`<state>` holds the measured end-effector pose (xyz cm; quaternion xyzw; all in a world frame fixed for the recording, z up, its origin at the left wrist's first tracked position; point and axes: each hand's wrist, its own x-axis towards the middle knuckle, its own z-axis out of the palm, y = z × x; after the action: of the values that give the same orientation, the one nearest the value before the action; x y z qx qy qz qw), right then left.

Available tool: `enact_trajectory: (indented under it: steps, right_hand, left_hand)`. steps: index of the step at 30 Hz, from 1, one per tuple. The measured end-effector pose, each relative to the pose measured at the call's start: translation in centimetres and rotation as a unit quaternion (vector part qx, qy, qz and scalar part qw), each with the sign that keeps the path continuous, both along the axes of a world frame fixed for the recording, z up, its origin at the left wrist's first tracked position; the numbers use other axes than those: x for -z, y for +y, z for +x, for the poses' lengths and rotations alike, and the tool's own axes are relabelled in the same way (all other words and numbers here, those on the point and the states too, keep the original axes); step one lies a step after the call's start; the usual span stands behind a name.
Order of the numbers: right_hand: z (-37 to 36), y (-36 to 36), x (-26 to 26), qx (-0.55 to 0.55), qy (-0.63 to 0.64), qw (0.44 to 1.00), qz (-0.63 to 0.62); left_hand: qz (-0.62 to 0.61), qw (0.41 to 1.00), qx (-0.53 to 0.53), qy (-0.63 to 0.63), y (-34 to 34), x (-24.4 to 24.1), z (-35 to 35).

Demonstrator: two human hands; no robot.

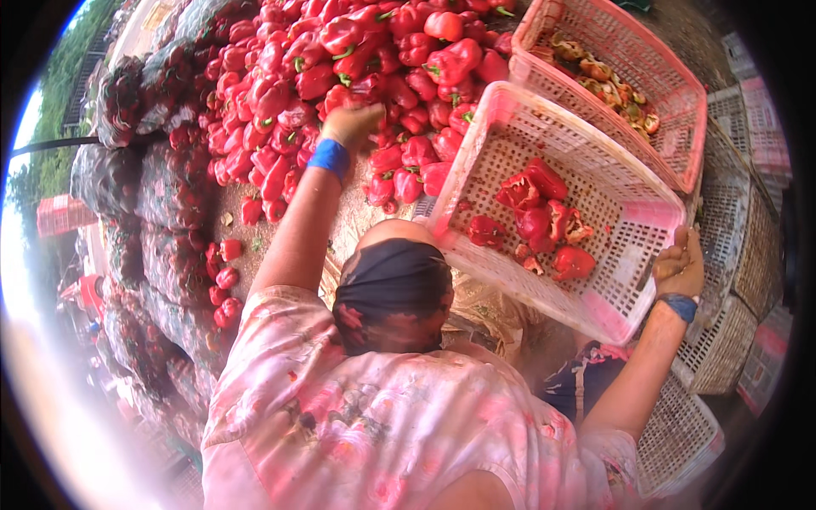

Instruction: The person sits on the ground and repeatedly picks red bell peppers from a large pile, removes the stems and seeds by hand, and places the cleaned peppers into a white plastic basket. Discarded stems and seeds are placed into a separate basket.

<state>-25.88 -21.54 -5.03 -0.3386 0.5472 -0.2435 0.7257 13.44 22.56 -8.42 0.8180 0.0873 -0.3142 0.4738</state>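
My left hand [354, 125], with a blue band at the wrist, reaches to the near side of a big heap of whole red bell peppers [271, 95]. Its fingers are blurred, and I cannot tell whether they hold a pepper. At the right, my right hand [679, 260], with a dark blue wristband, is beside the right end of a white and pink plastic crate [548, 124]. Its fingers are partly curled, and whether it grips anything is unclear. Inside the tilted crate lie several cut or broken red pepper pieces [534, 223].
Behind that crate stands a pink crate [676, 108] with pepper cores and scraps [605, 83]. Filled mesh sacks [172, 185] are stacked along the left. Loose peppers [227, 277] lie beside them. More crates [727, 242] stand at the right. My knee [392, 234] juts up between my arms.
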Motion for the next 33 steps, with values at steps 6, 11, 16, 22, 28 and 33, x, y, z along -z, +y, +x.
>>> enact_trajectory:
  steps: [6,11,16,22,28,33]
  right_hand:
    - [3.8,4.4,1.6,0.000,0.093,0.995,-0.021]
    - [3.8,5.0,3.7,-0.036,0.129,0.991,-0.021]
    - [4.8,6.1,5.5,-0.034,0.157,0.986,-0.030]
    - [5.4,6.6,5.3,-0.055,0.151,0.986,-0.032]
    - [7.1,10.9,1.4,-0.081,0.130,0.988,-0.027]
    - [7.4,14.0,-1.8,-0.266,0.064,0.959,-0.080]
  left_hand:
    - [0.224,0.962,0.147,0.051,6.7,20.7,-4.7]
    - [0.416,0.890,0.186,-0.020,5.5,22.9,-5.4]
    - [0.388,0.907,0.162,-0.035,6.3,25.3,-4.5]
    - [0.104,0.965,-0.209,0.116,9.9,29.2,-5.3]
    - [-0.367,0.871,-0.243,0.218,10.2,21.7,-5.7]
    - [-0.450,0.889,-0.043,0.079,0.0,8.7,-4.5]
